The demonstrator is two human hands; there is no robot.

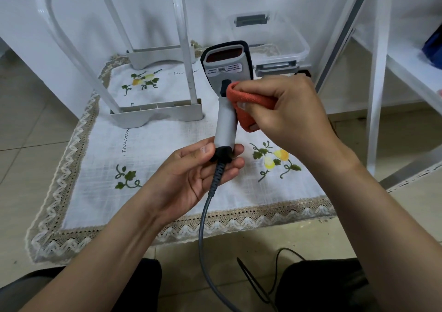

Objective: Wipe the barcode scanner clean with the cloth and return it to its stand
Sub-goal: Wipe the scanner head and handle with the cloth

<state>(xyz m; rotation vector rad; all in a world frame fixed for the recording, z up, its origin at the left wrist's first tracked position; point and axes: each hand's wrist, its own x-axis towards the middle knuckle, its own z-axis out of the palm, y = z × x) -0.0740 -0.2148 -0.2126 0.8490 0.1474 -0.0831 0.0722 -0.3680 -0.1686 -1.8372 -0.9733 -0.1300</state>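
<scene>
The grey and black barcode scanner [226, 72] stands upright in mid-air over the embroidered white cloth mat, its red window facing me. My left hand [191, 168] grips the bottom of its handle, where the grey cable [203, 216] comes out. My right hand [284, 110] holds a folded orange cloth [248, 101] pressed against the right side of the handle, just beside the black trigger. I cannot make out a scanner stand; a small black object [302, 73] shows behind my right hand.
A white plastic frame [153, 110] stands on the embroidered mat [148, 153] to the left. A clear lidded storage box [270, 41] sits behind the scanner. White shelf legs [378, 96] rise at right. Thin black wires [275, 275] lie on the tiled floor between my knees.
</scene>
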